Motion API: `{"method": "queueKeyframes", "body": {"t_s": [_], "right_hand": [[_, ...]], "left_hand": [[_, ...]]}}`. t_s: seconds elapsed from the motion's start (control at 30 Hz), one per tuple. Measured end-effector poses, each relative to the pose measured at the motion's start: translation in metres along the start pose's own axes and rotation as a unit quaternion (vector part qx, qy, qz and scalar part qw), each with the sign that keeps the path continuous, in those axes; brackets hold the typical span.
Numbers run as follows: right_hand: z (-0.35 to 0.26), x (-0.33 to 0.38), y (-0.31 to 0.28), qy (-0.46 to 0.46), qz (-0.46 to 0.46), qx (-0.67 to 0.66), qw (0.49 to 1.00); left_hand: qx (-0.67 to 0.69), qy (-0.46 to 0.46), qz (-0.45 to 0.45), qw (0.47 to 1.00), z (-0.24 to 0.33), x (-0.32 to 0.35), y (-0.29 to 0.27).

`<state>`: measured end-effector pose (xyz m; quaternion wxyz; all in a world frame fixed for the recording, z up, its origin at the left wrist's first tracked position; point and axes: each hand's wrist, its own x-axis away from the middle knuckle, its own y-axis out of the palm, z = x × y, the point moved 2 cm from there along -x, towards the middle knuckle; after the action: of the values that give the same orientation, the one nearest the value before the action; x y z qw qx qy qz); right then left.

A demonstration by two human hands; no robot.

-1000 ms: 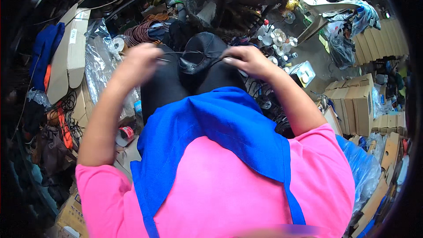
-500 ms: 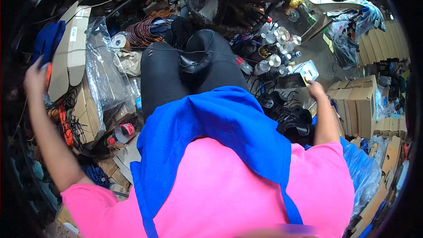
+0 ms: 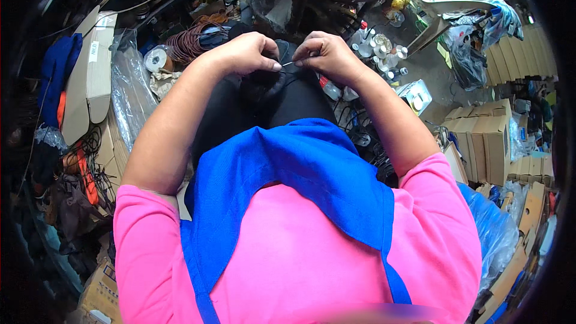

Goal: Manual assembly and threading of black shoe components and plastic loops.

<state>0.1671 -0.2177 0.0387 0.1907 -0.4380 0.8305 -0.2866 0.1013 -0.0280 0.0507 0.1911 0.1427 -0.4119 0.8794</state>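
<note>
A black shoe sits between my knees, partly covered by my hands. Above it, my left hand is closed in a pinch, thumb against the fingers. Facing it, my right hand pinches too, its fingertips a short gap away. A thin, pale needle-like piece bridges that gap, touching the fingertips of both hands. Any thread here is too fine and dark to follow against my black trousers. A blue apron lies across my lap.
Several plastic bottles stand right of my knees, beside a metal can. At the left are cardboard pieces, clear plastic sheeting and a white spool. Stacked cartons stand at the right.
Both hands have come in from far out at the left and right to meet above the shoe. The dark thread stretched across the shoe before is no longer drawn taut.
</note>
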Motion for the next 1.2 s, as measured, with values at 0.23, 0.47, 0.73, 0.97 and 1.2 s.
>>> {"method": "queueKeyframes", "body": {"t_s": [0.23,0.47,0.73,0.97,1.2], "right_hand": [[-0.003,-0.007,0.003,-0.04,-0.041,0.026,0.998],[0.013,0.003,0.024,-0.023,-0.013,-0.062,0.998],[0.004,0.011,0.028,-0.067,0.05,-0.025,0.996],[-0.012,0.03,0.027,-0.123,0.076,0.096,0.985],[-0.037,0.027,0.019,-0.123,0.02,0.196,0.973]], "left_hand": [[0.196,0.053,-0.036,0.979,-0.017,-0.004,0.008],[0.288,0.06,-0.04,0.955,-0.022,-0.006,0.015],[0.372,0.053,-0.049,0.925,-0.029,-0.007,0.023],[0.324,0.086,-0.099,0.937,-0.031,-0.003,0.02],[0.324,0.082,-0.129,0.934,-0.029,-0.001,0.021]]}}
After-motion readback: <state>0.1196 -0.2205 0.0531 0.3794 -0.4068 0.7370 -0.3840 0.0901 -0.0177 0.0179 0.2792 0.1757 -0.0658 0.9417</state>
